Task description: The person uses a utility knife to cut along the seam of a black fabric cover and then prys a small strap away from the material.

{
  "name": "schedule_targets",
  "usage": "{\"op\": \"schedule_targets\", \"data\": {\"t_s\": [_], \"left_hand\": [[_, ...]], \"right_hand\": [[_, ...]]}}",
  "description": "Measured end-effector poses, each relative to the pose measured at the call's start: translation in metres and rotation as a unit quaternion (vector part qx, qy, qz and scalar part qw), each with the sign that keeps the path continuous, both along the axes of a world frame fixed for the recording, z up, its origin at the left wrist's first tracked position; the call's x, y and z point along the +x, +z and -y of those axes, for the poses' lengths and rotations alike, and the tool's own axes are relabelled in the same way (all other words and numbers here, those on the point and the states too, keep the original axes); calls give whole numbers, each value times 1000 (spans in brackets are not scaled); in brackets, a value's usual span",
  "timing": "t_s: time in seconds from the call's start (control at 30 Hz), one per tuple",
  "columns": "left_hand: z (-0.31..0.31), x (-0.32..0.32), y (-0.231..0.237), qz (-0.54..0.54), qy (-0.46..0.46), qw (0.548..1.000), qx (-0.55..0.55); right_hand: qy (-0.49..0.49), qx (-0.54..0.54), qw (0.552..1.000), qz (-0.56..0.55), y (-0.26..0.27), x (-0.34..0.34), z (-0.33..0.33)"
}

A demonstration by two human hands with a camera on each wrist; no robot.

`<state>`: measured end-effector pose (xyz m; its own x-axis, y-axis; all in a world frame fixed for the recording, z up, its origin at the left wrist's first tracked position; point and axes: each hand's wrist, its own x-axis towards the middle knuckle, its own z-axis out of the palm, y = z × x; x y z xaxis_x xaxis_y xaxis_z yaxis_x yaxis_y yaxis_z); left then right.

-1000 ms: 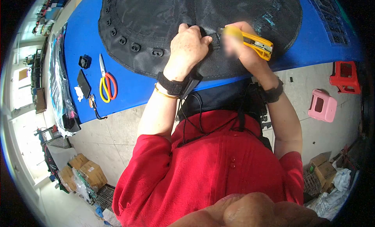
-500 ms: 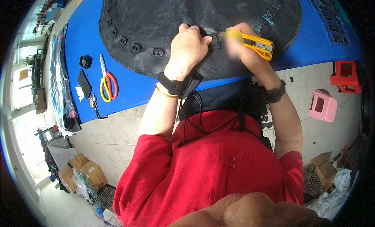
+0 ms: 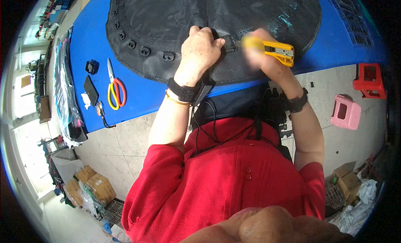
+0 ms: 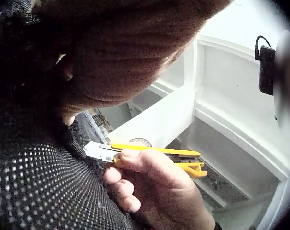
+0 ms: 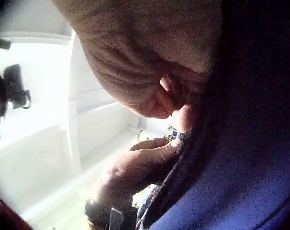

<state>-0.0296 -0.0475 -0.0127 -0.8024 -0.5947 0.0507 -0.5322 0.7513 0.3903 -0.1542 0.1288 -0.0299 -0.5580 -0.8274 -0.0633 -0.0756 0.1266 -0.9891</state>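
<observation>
A large rounded black mesh fabric piece [image 3: 167, 17] lies on the blue table, with several black plastic buckles [image 3: 145, 50] along its near left edge. My left hand [image 3: 200, 50] rests on it with curled fingers and pinches the fabric near a short black strap tab [image 3: 229, 44]. To the right, my right hand [image 4: 159, 179] grips a yellow utility knife [image 3: 279, 52]; a blurred patch covers part of that hand in the head view. In the left wrist view the knife's blade [image 4: 98, 151] is out, its tip close to the black mesh.
Left of the fabric lie scissors [image 3: 112, 86] with red and yellow handles, a black flat case [image 3: 90, 89] and a small black round item [image 3: 91, 66]. Plastic-wrapped goods [image 3: 67, 88] line the table's left edge. A red stool [image 3: 369, 82] and a pink stool [image 3: 346, 112] stand right on the floor.
My right hand with the utility knife has shifted slightly right and toward me, away from the strap tab, and the knife has turned a little. My left hand stays nearly in place.
</observation>
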Motion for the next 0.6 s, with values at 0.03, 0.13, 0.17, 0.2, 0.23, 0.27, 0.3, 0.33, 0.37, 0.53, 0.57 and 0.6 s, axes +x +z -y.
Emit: {"op": "schedule_targets", "data": {"t_s": [0.03,0.13,0.17,0.2,0.23,0.27,0.3,0.33,0.37,0.53,0.57,0.6], "left_hand": [[0,1,-1,-5,-2,1000,3],[2,4,-2,-15,-10,1000,12],[3,5,-2,-15,-15,1000,15],[3,5,-2,-16,-20,1000,18],[2,4,-1,-12,-20,1000,16],[0,4,2,-8,-21,1000,14],[-1,4,4,-3,-20,1000,12],[-1,5,5,1,-22,1000,9],[-2,5,7,5,-24,1000,6],[1,4,4,8,-27,999,21],[2,3,4,8,-26,999,24],[2,3,3,8,-25,999,27]], "right_hand": [[0,7,1000,4,0,0,-1],[5,7,1000,-3,-3,0,-3],[7,4,1000,-9,-4,0,-4],[7,3,1000,-16,-4,0,-5],[7,3,1000,-24,-4,1,-6],[7,2,999,-31,-4,1,-6],[7,0,999,-32,-4,1,-6],[7,-2,999,-34,-3,1,-6],[7,-4,999,-35,-3,1,-6],[7,-13,997,-70,-5,2,-7],[6,-13,997,-73,-3,3,-7],[-4,-8,999,-45,0,4,-7]]}}
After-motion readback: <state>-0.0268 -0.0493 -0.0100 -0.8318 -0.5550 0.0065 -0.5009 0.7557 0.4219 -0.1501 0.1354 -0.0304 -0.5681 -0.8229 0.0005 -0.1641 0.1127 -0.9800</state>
